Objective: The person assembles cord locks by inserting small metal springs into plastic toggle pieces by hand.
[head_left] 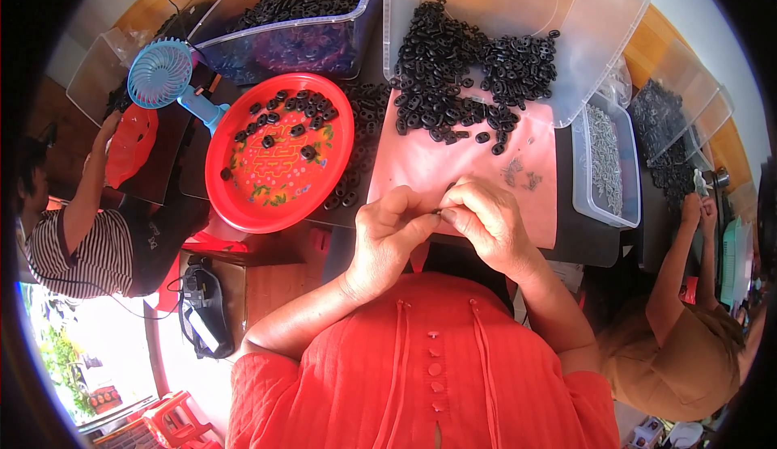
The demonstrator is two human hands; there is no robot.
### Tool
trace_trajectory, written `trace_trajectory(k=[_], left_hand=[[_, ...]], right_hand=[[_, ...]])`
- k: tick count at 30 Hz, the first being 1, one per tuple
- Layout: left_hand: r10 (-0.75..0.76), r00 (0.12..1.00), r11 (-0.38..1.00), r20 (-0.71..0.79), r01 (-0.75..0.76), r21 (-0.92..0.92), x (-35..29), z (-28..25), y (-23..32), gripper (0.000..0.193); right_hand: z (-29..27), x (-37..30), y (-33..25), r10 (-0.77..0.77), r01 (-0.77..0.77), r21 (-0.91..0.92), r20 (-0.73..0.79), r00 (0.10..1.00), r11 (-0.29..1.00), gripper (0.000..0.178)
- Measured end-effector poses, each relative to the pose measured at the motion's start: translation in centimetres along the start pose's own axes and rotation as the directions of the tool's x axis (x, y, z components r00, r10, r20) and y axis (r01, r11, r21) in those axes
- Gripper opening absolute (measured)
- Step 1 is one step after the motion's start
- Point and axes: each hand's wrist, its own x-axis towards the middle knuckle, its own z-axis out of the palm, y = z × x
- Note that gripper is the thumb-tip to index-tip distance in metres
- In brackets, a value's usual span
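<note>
My left hand (pixel 387 235) and my right hand (pixel 490 222) meet fingertip to fingertip above the near edge of a pink cloth (pixel 421 162). Both are closed in a pinch around something tiny and dark, mostly hidden by the fingers. Beyond them, a heap of small black plastic pieces (pixel 441 77), with holes through them, spills out of a tipped clear bin (pixel 595 36) onto the cloth. A few small grey metal bits (pixel 514 172) lie on the cloth, close to my right hand.
Left of the cloth, a red round tray (pixel 279 222) holds several black pieces; a blue handheld fan (pixel 162 73) stands beside it. Another bin (pixel 307 24) of black parts is behind. At right sits a clear box (pixel 627 218) of grey metal parts. Co-workers occupy both sides.
</note>
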Motion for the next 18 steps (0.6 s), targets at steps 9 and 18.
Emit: trace_trajectory(k=[9, 18], left_hand=[[0.027, 1.000, 0.999, 0.004, -0.027, 0.029, 0.1, -0.1, -0.4, 0.006], [-0.088, 0.996, 0.994, 0.032, 0.086, 0.069, 0.1, -0.1, 0.8, 0.010]], right_hand=[[0.0, -0.2, 0.1, 0.000, 0.000, 0.002, 0.008, 1.000, 1.000, 0.008], [-0.1, -0.2, -0.1, 0.072, -0.071, 0.022, -0.014, 0.997, 0.997, 0.008]])
